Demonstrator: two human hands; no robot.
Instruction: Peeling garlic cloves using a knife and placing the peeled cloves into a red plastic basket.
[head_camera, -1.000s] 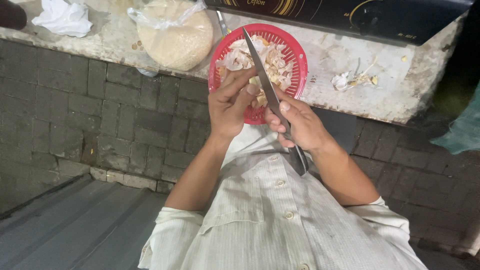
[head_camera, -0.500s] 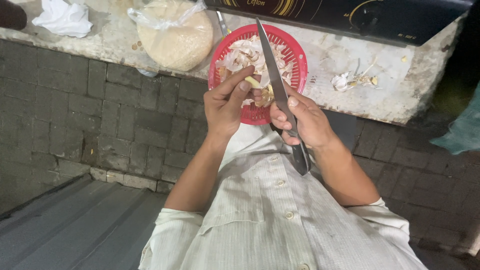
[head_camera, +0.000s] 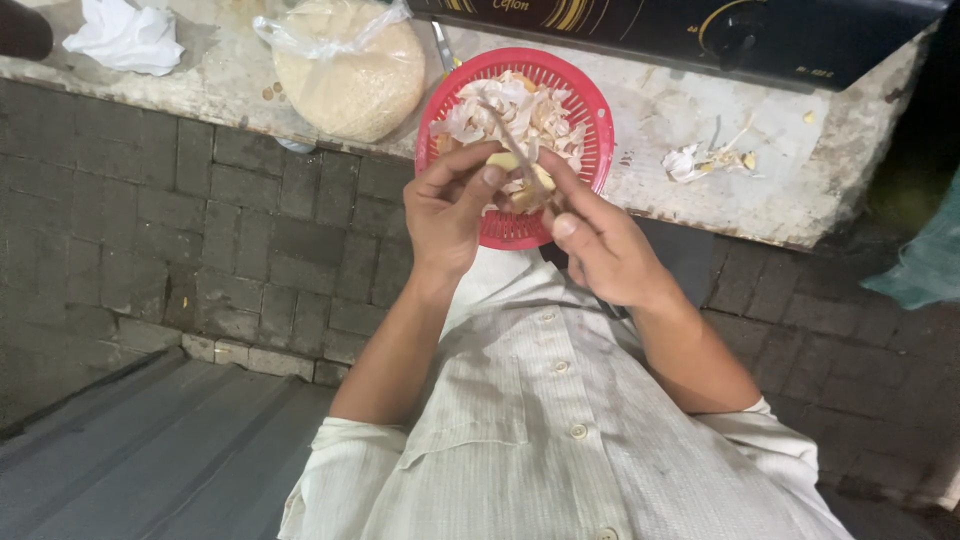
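Observation:
My left hand (head_camera: 452, 212) pinches a small pale yellow clove (head_camera: 521, 176) between thumb and fingers, just above a red plastic basket (head_camera: 597, 140). My right hand (head_camera: 600, 247) grips a knife whose thin blade (head_camera: 512, 139) points away over the basket and rests against the clove. The knife handle is hidden inside my fist. Pale papery peels and peeled pieces fill the basket, which sits at the front edge of a stone counter (head_camera: 850, 190).
A clear plastic bag of pale grains (head_camera: 350, 75) lies left of the basket. A crumpled white cloth (head_camera: 125, 38) sits at the far left, loose peel scraps (head_camera: 705, 160) to the right. A black cooker (head_camera: 700, 30) stands behind. A brick wall face (head_camera: 200, 220) drops below the counter.
The knife has swung from a long diagonal across the basket to a steeper, foreshortened angle against the clove. Both hands have drawn closer together over the basket's near edge.

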